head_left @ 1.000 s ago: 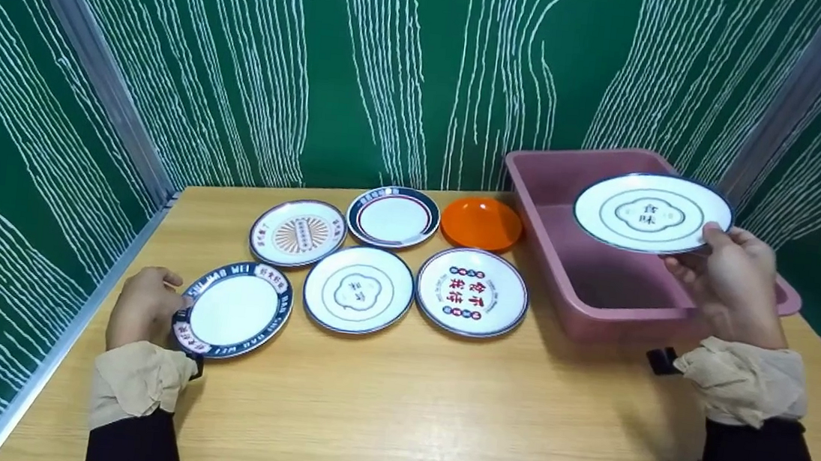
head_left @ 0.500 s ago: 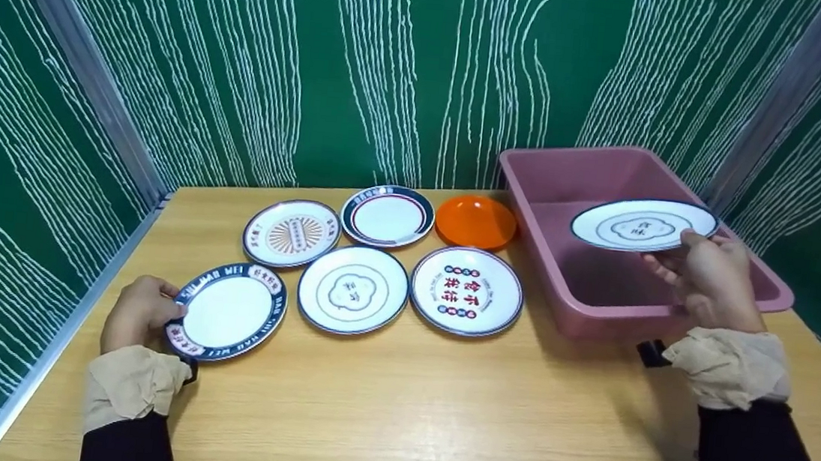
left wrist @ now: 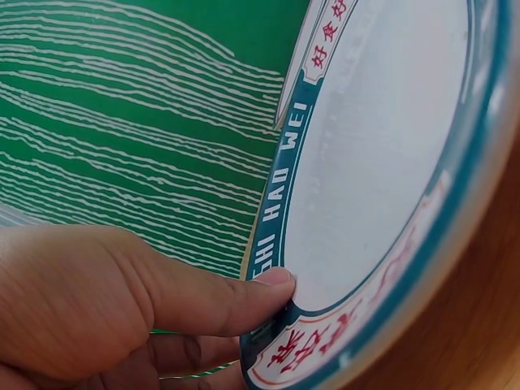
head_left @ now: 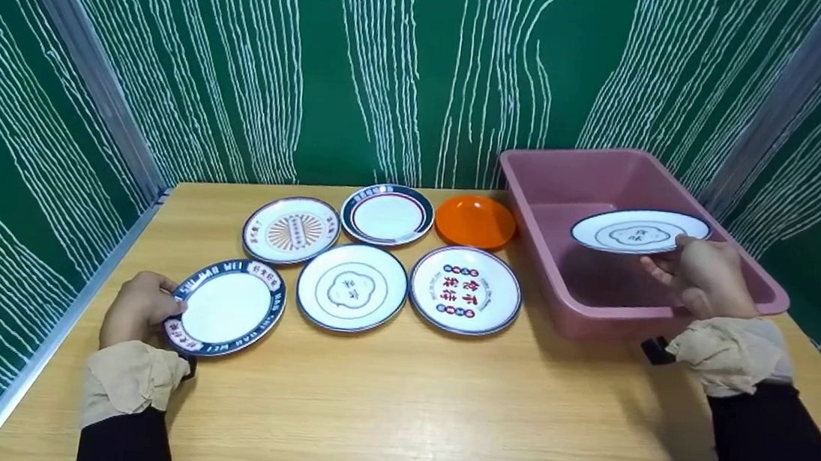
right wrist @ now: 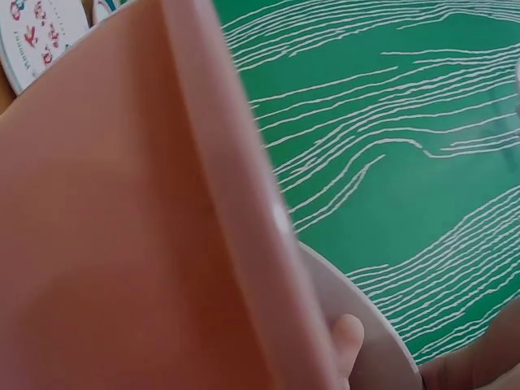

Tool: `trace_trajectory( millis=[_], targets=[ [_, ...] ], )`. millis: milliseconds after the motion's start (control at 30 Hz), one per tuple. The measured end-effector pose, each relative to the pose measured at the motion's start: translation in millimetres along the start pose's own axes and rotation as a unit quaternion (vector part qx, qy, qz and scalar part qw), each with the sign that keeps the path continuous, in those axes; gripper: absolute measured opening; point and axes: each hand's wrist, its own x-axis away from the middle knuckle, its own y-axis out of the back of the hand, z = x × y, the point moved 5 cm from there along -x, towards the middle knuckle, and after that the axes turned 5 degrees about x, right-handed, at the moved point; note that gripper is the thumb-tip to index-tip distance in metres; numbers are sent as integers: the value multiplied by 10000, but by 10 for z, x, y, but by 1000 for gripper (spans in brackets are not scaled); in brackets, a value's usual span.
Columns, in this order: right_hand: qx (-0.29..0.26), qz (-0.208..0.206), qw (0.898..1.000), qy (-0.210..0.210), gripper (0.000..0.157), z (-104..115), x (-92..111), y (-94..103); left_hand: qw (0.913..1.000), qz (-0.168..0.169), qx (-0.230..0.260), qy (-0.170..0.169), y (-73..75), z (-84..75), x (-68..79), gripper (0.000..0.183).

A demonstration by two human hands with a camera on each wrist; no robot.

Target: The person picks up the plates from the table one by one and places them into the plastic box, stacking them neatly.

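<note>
At the left of the table my left hand (head_left: 139, 310) pinches the rim of a white plate with a dark blue lettered border (head_left: 226, 311). The left wrist view has the thumb (left wrist: 268, 284) on top of that rim and fingers beneath. My right hand (head_left: 707, 278) holds a white plate with a thin blue rim and a cloud-shaped emblem (head_left: 628, 236) by its right edge, tilted over the pink plastic tub (head_left: 563, 283). In the right wrist view the tub's wall (right wrist: 122, 211) hides most of this plate (right wrist: 378, 341).
Between hand and tub lie a sunburst plate (head_left: 283, 222), a blue-bordered plate (head_left: 389, 217), an orange plate (head_left: 475, 222), a second emblem plate (head_left: 352, 293) and a plate with red characters (head_left: 465, 292). Green walls (head_left: 366, 68) with white lines enclose the wooden table (head_left: 392, 417).
My right hand has lowered its plate toward the tub and moved slightly left, with the plate seen more edge-on. The left thumb has come onto the lettered plate's rim, now in its grip.
</note>
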Motion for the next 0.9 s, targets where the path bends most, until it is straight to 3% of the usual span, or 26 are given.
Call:
trace_trajectory(
  millis=[233, 500, 733, 900],
  targets=[
    [-249, 136, 9989, -360, 57, -29, -32, -5, 9998, 16, 182, 105, -11, 17, -1, 44],
    [100, 343, 9977, -568, 55, -83, -58, -58, 9991, 131, 388, 115, 20, 41, 4, 44],
    [516, 620, 9941, -731, 34, -136, -148, -79, 9998, -115, 172, 63, 22, 8, 21, 40],
    [809, 698, 9900, -926, 32, -174, -211, -56, 9998, -215, 55, 18, 0, 14, 26, 35]
  ],
)
